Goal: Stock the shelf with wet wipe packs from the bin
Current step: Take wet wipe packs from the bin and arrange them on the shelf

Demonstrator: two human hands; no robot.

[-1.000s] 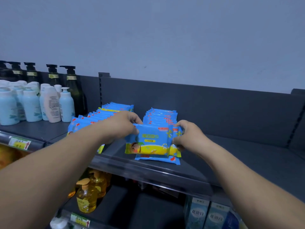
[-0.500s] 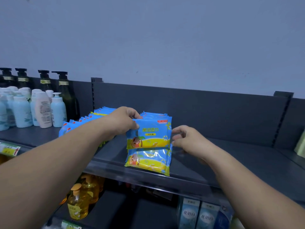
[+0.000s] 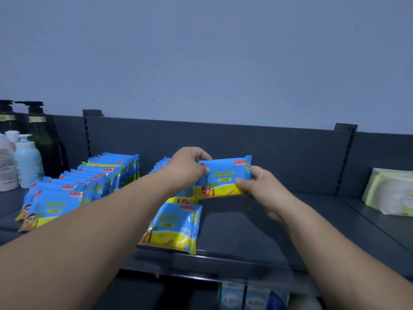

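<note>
I hold one blue-and-yellow wet wipe pack [image 3: 225,177] upright above the dark shelf [image 3: 245,229]. My left hand [image 3: 187,168] pinches its left edge, and my right hand [image 3: 259,186] grips its right edge. Behind it stands a row of the same packs [image 3: 161,166], mostly hidden by my left arm. Another pack [image 3: 176,227] lies flat at the shelf's front edge. To the left, a second row of packs [image 3: 89,182] leans back in a long line. The bin is not in view.
Pump bottles [image 3: 26,159] stand at the far left of the shelf. A pale green pack [image 3: 391,191] leans on the adjoining shelf at right. Boxes [image 3: 243,298] sit on the lower shelf. The shelf's back panel [image 3: 223,139] rises behind the rows.
My right hand has taken hold of the pack's right edge. Both hands have carried the pack to the right, off the row. The view has swung right.
</note>
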